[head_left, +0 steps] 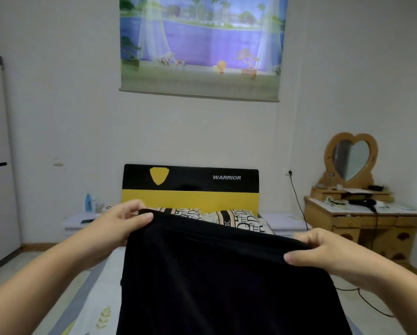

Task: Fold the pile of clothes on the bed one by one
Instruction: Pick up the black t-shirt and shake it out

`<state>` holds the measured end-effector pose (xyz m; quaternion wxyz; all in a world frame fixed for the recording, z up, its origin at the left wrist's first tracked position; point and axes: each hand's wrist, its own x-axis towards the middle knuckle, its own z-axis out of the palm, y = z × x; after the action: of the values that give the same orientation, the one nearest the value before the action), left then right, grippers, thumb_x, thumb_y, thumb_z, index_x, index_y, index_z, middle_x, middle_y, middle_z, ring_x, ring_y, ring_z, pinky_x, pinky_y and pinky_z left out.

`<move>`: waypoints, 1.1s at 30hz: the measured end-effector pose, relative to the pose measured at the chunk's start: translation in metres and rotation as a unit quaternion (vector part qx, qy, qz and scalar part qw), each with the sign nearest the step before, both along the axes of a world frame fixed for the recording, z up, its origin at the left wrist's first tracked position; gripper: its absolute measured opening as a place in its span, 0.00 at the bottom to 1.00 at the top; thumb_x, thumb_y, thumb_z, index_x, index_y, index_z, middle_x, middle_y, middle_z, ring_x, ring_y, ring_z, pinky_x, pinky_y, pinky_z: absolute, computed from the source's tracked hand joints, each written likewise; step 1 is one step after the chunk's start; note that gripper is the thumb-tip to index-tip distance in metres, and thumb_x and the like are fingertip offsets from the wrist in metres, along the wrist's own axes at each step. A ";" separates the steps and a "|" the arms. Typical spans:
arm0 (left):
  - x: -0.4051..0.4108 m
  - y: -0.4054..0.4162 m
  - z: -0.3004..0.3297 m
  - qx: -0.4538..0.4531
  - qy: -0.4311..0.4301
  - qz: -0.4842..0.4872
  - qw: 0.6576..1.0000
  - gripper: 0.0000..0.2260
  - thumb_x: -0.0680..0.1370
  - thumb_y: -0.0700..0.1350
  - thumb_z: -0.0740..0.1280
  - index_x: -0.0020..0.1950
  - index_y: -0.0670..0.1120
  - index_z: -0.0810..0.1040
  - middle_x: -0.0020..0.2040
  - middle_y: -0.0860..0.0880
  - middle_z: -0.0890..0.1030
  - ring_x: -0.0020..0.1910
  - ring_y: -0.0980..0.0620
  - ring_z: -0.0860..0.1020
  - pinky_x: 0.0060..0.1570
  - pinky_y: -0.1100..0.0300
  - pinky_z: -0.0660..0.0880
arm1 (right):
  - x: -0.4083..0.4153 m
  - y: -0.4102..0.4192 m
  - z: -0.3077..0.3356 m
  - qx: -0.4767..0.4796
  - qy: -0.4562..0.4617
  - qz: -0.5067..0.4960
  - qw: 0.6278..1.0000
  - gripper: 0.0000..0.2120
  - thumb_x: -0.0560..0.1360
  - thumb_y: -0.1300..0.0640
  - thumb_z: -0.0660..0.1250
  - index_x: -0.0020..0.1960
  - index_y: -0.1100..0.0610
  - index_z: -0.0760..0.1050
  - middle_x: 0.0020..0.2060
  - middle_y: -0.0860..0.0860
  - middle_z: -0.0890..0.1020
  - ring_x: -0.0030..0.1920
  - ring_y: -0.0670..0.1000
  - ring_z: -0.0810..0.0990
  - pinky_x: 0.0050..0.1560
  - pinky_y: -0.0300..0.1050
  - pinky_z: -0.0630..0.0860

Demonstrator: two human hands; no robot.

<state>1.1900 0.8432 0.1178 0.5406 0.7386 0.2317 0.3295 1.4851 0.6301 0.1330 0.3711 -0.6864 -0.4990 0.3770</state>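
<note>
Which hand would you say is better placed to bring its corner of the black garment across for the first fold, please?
Probably the left hand: it pinches the black fabric garment at the higher corner, lifted clear. The right hand grips the lower corner and could simply anchor it.

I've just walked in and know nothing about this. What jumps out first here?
A black garment fills the lower middle, held up over the bed by its top edge, the left hand and right hand pinching a corner each. Behind it stands a black-and-yellow headboard, with a lake poster on the wall above.

Bed (101, 281) with pale leaf-print sheet, two patterned pillows (229, 217) lying at its headboard (190, 187) end
</note>
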 end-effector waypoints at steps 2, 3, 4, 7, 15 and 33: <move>0.009 -0.006 0.002 -0.031 -0.047 0.039 0.998 0.09 0.79 0.40 0.61 0.39 0.47 0.72 0.31 0.48 0.76 0.27 0.56 0.73 0.25 0.65 0.69 | 0.000 -0.002 -0.002 -0.040 -0.099 0.006 0.994 0.04 0.70 0.62 0.71 0.38 0.55 0.82 0.36 0.52 0.83 0.39 0.49 0.82 0.39 0.36 0.75; 0.013 -0.008 0.003 -0.022 -0.056 0.056 0.997 0.08 0.79 0.40 0.61 0.40 0.47 0.71 0.32 0.47 0.76 0.28 0.55 0.73 0.26 0.63 0.69 | 0.001 -0.003 -0.005 -0.052 -0.148 -0.005 0.988 0.06 0.71 0.64 0.70 0.38 0.56 0.81 0.35 0.51 0.83 0.39 0.49 0.82 0.38 0.37 0.75; 0.016 -0.009 0.003 0.013 -0.048 0.075 0.996 0.09 0.79 0.40 0.61 0.40 0.48 0.71 0.33 0.46 0.76 0.29 0.54 0.73 0.29 0.61 0.69 | 0.001 -0.002 -0.009 -0.055 -0.184 -0.022 0.981 0.06 0.71 0.66 0.68 0.40 0.57 0.80 0.35 0.52 0.82 0.39 0.51 0.82 0.38 0.39 0.75; 0.020 -0.010 0.004 0.167 0.022 0.120 0.978 0.08 0.78 0.42 0.64 0.40 0.53 0.73 0.38 0.44 0.80 0.35 0.52 0.76 0.37 0.57 0.71 | -0.001 -0.003 -0.017 -0.006 -0.266 -0.088 0.960 0.11 0.71 0.71 0.63 0.46 0.59 0.78 0.40 0.54 0.83 0.42 0.53 0.83 0.44 0.49 0.79; 0.001 0.001 -0.006 0.156 0.291 0.033 0.944 0.06 0.73 0.42 0.71 0.38 0.53 0.80 0.34 0.61 0.82 0.35 0.68 0.79 0.32 0.77 0.70 | -0.011 -0.002 -0.018 0.107 -0.267 -0.224 0.931 0.20 0.74 0.75 0.57 0.51 0.52 0.76 0.42 0.44 0.79 0.44 0.47 0.78 0.43 0.42 0.76; 0.007 -0.004 -0.087 0.045 0.301 0.097 0.948 0.15 0.73 0.49 0.71 0.44 0.35 0.79 0.34 0.47 0.78 0.34 0.53 0.76 0.37 0.63 0.68 | 0.007 -0.006 -0.093 0.067 -0.330 -0.311 0.889 0.13 0.75 0.67 0.54 0.43 0.55 0.74 0.38 0.56 0.79 0.39 0.57 0.76 0.39 0.50 0.72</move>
<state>1.1972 0.8397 0.0312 0.3773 0.8007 0.4395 0.1529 1.4924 0.6237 0.0404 0.3282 -0.8648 -0.3779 -0.0399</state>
